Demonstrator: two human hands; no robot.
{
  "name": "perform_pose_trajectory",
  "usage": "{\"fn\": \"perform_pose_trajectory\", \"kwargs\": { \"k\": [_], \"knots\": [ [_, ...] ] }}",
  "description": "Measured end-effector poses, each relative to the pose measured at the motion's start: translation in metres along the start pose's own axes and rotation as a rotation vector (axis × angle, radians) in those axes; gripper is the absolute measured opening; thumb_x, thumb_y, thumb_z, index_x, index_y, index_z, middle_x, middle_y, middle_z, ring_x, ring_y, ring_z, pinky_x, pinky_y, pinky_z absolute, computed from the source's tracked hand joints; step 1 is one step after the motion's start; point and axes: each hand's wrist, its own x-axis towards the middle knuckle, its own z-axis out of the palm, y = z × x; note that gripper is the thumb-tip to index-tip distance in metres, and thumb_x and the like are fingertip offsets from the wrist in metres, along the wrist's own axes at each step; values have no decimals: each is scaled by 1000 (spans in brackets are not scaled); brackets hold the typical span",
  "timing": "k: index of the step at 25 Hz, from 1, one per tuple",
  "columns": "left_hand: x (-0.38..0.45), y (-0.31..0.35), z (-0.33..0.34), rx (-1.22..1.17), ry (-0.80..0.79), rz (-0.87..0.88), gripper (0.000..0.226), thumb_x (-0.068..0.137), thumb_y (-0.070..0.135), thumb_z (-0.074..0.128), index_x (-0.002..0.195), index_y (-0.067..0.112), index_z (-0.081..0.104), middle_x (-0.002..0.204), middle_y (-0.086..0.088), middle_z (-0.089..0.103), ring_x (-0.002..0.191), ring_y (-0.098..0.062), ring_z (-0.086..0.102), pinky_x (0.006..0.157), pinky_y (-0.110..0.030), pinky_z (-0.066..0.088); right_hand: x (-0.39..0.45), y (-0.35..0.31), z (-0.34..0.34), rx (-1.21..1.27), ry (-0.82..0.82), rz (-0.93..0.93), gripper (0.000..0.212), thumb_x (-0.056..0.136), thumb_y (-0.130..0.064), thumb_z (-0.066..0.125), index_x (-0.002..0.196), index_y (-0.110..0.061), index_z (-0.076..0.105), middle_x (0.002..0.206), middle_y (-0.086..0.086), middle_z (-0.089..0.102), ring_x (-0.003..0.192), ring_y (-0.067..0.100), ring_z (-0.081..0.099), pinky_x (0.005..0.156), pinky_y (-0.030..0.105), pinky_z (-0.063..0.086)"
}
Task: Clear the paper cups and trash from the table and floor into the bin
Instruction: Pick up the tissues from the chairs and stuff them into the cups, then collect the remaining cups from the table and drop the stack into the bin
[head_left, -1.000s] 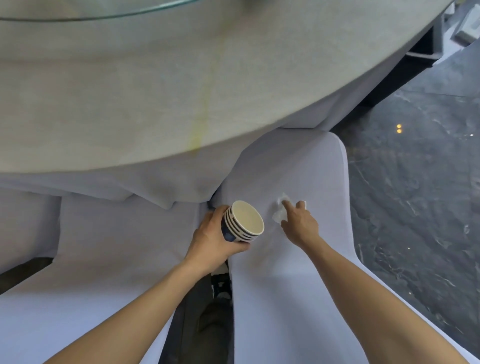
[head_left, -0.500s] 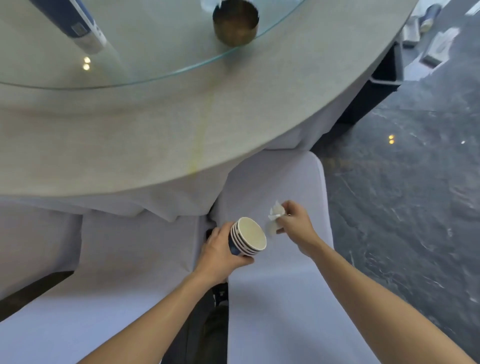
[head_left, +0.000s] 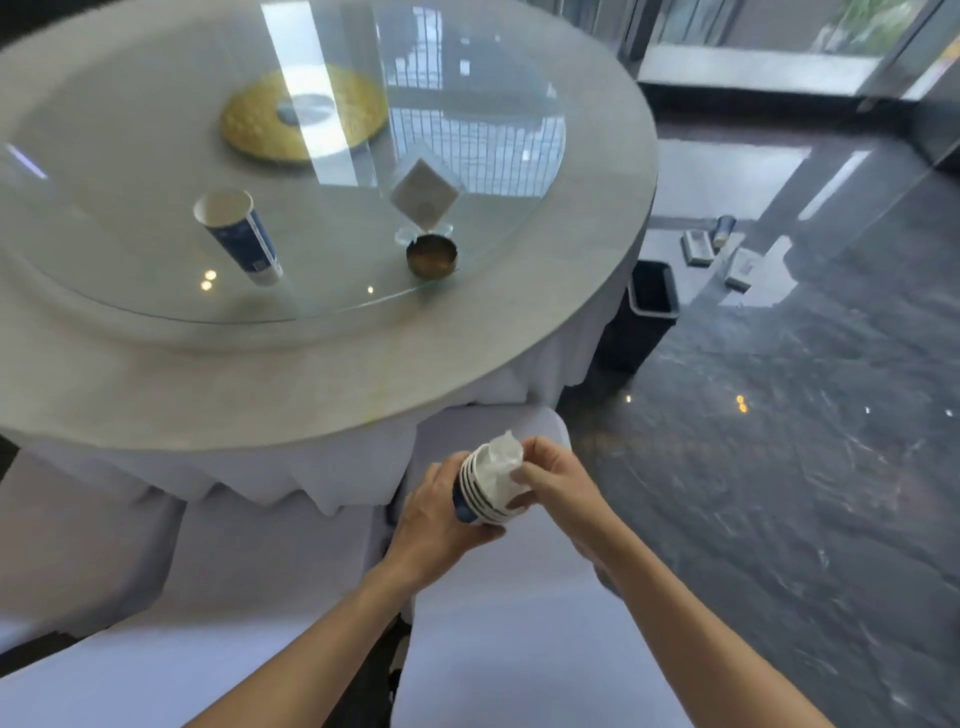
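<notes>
My left hand (head_left: 434, 525) grips a stack of nested blue-and-white paper cups (head_left: 475, 493), held over a white-covered chair. My right hand (head_left: 553, 475) pinches a crumpled white tissue (head_left: 501, 462) that sits in the mouth of the top cup. One more blue-and-white paper cup (head_left: 239, 234) stands on the glass turntable of the round table (head_left: 311, 374). The dark bin (head_left: 649, 301) stands on the floor just right of the table. Beyond it, a paper cup (head_left: 723, 230) and flat white trash (head_left: 696, 248) lie on the floor.
On the turntable stand a small brass holder (head_left: 432, 257) with a white tissue box (head_left: 426, 189) behind it and a gold disc (head_left: 304, 119) at the centre. White-covered chairs (head_left: 519, 649) fill the foreground. Dark glossy floor (head_left: 779, 467) spreads to the right.
My right hand lifted the tissue off the chair seat and brought it into the top cup. The view rose, and now takes in the table top and the bin.
</notes>
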Motion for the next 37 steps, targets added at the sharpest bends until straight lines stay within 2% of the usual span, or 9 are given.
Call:
{"fn": "perform_pose_trajectory", "kwargs": {
  "k": [7,11,14,18,22,26,32,35,37],
  "knots": [
    [-54,95,77,76,120,37,91,61,42,96,141,36,52,122,11,59,111,-17,64,96,-39,54,-76,4,-90,-553,-185,-213,19,96,-10,59,89,-18,75,78,-7,66,75,12,60,73,37,52],
    [-82,168,138,57,103,82,89,61,39,97,140,32,55,125,8,62,111,-16,65,96,-39,57,-136,6,-162,-656,-89,-319,15,88,-3,55,85,-9,68,73,-12,53,75,15,53,75,39,50],
    [-85,214,172,33,101,112,87,63,40,97,140,30,56,125,7,63,110,-14,65,97,-37,58,-158,3,-217,-604,-33,-252,23,85,-2,49,82,-17,67,79,-4,62,76,20,59,73,37,52],
    [-68,247,195,53,124,118,89,66,47,96,142,29,55,129,7,65,112,-13,63,99,-32,56,-156,-10,-251,-721,-132,-166,38,91,-3,45,70,-30,60,73,-6,51,64,5,47,57,17,39],
    [-37,267,206,15,164,87,90,67,49,95,145,30,54,136,7,65,118,-15,62,104,-37,55,-128,-32,-268,-902,-276,-216,26,96,1,47,107,4,70,111,12,56,108,23,51,97,29,37],
    [18,273,214,-97,197,47,87,66,42,96,142,31,56,132,7,68,116,-16,65,102,-41,57,-80,-49,-302,-902,-192,-309,20,91,-6,49,89,-12,69,88,6,63,81,23,57,82,48,54],
    [103,299,212,-287,322,-77,89,56,51,94,136,39,57,112,16,76,101,-9,73,78,-20,56,3,-70,-349,-916,98,-534,35,90,-18,60,125,-17,66,124,0,58,114,20,52,97,30,46],
    [124,307,198,-283,370,-90,91,58,49,99,137,39,56,118,17,75,106,-10,72,84,-21,57,35,-95,-352,-621,33,-273,36,87,-30,64,121,-34,54,119,-9,52,107,11,59,94,30,51],
    [135,311,188,-305,421,-130,91,55,48,99,135,39,57,116,16,76,105,-9,72,84,-27,60,59,-110,-351,-539,-56,-188,20,82,-31,65,100,-30,57,104,-4,66,94,17,67,88,46,58]
  ]
}}
